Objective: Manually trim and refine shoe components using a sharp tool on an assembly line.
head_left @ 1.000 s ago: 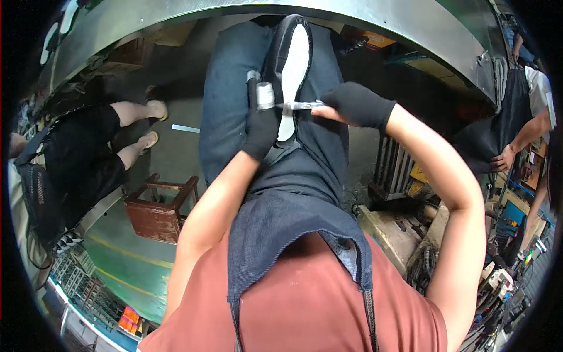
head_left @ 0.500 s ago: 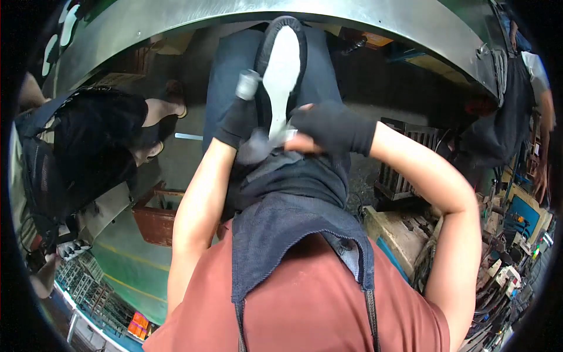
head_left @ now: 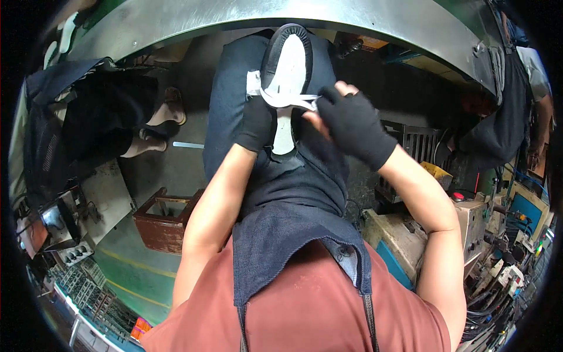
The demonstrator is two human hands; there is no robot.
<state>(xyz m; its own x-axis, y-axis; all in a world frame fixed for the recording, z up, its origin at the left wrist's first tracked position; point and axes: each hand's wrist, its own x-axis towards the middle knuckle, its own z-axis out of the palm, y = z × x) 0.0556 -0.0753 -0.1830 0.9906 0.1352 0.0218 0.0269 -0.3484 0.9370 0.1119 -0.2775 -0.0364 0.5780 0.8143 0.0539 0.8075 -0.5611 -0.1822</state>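
A black shoe (head_left: 287,58) lies sole up across my lap, toe pointing away, its white bottom showing inside a gathered black edge. My left hand (head_left: 257,120), in a black fingerless glove, grips the shoe's left side; its fingers are mostly hidden. A white wrapping (head_left: 253,82) shows at that hand's upper end, apparently round a digit. Across the middle of the sole curves a narrow white strip (head_left: 281,100). My right hand (head_left: 350,120), gloved the same way, pinches the strip's right end just right of the shoe.
A metal bench edge (head_left: 281,13) runs across the far side. On the left are a brown wooden stool (head_left: 161,226) and another person's legs (head_left: 167,111). To the right stand a worn machine box (head_left: 402,240), a grated crate (head_left: 417,141) and another person in dark trousers (head_left: 495,138).
My right hand has moved away and to the right from near the heel. The white strip now spans the sole's middle. My left hand has shifted slightly away from me and rightward.
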